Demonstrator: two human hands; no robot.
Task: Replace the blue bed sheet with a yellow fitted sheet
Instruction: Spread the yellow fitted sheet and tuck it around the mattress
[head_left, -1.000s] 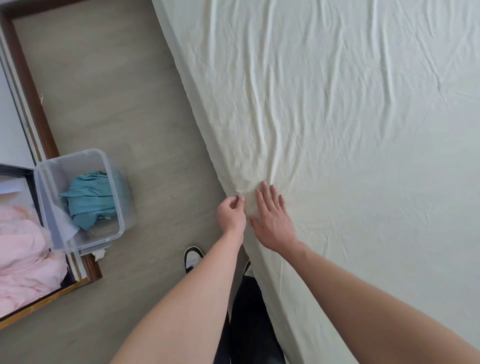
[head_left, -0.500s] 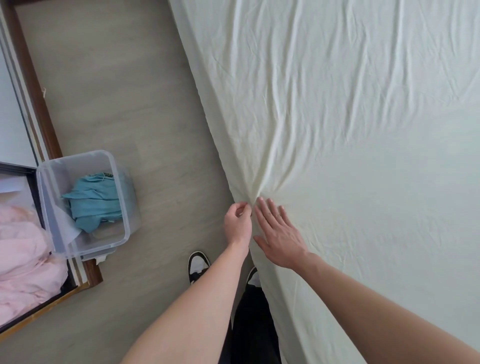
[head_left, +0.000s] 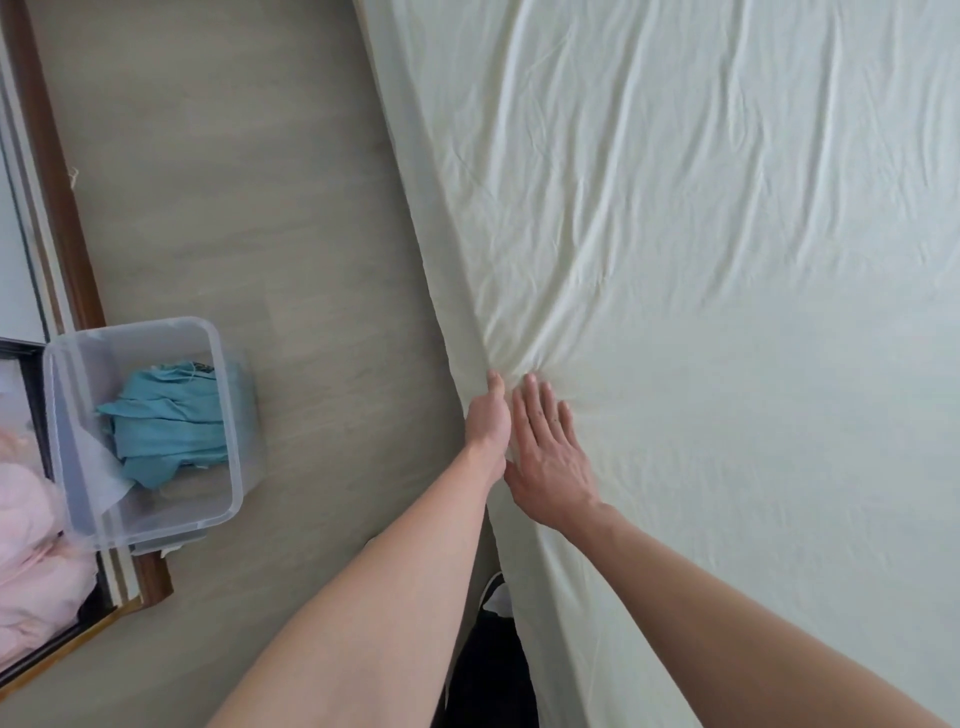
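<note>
**Both hands at the bed's left edge, sheet bunched between them**

The yellow fitted sheet (head_left: 701, 312) covered the mattress top, stretching ahead and to your right, its edge running away from you along the floor (head_left: 260, 208). Your left hand (head_left: 488, 415) pinched the edge where the creases met; your right hand (head_left: 550, 452) lay flat and spread just beside it, nearly touching. The blue bed sheet (head_left: 166, 421) sat crumpled in the clear bin (head_left: 218, 467), well off to your left. No writing was legible
</note>
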